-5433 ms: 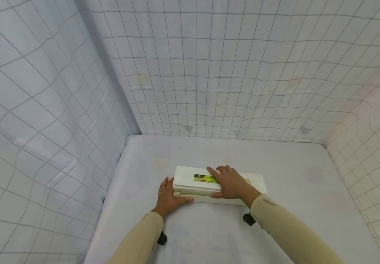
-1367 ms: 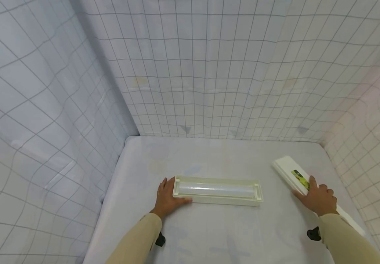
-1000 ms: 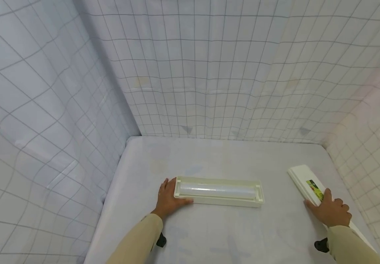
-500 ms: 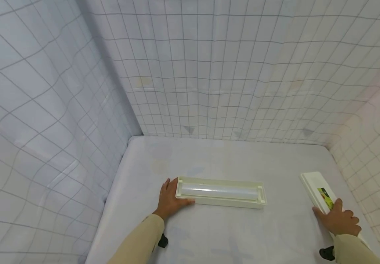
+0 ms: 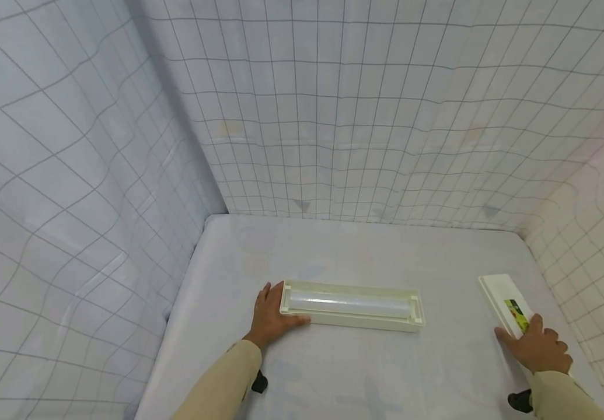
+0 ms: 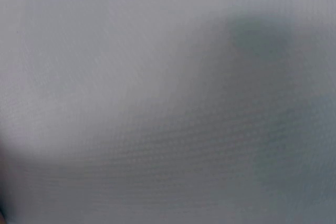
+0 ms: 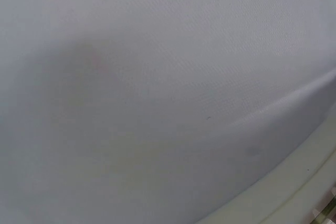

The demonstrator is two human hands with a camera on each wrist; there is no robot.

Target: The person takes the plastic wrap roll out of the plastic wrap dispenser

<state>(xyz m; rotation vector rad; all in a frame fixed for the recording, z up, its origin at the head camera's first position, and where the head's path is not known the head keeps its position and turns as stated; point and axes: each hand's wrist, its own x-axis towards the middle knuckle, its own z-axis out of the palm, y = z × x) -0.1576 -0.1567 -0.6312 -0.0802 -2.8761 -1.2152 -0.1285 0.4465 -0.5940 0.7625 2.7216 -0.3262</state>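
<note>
An open cream cling film dispenser box (image 5: 359,322) lies on the white-covered table, with a clear, shiny roll of cling film (image 5: 349,304) inside. My left hand (image 5: 270,318) holds the box's left end, its thumb along the near side. Over at the right lies the long white lid (image 5: 497,289), slanted, bearing a green and yellow label (image 5: 516,315). My right hand (image 5: 539,348) grips the lid across its width near the label, hiding part of it. In the right wrist view a pale edge of the lid (image 7: 294,187) crosses the lower right corner. The left wrist view holds only blurred cloth.
White cloth with a grid pattern hangs at the back (image 5: 333,116), the left (image 5: 70,204) and the right (image 5: 596,245) of the table (image 5: 344,251). A small black device (image 5: 520,401) sits under the right wrist, another (image 5: 260,382) under the left.
Earlier the lid lay over the box under my right hand. It came off and moved to the far right, then settled there over the last half second. My left hand stayed at the box's end.
</note>
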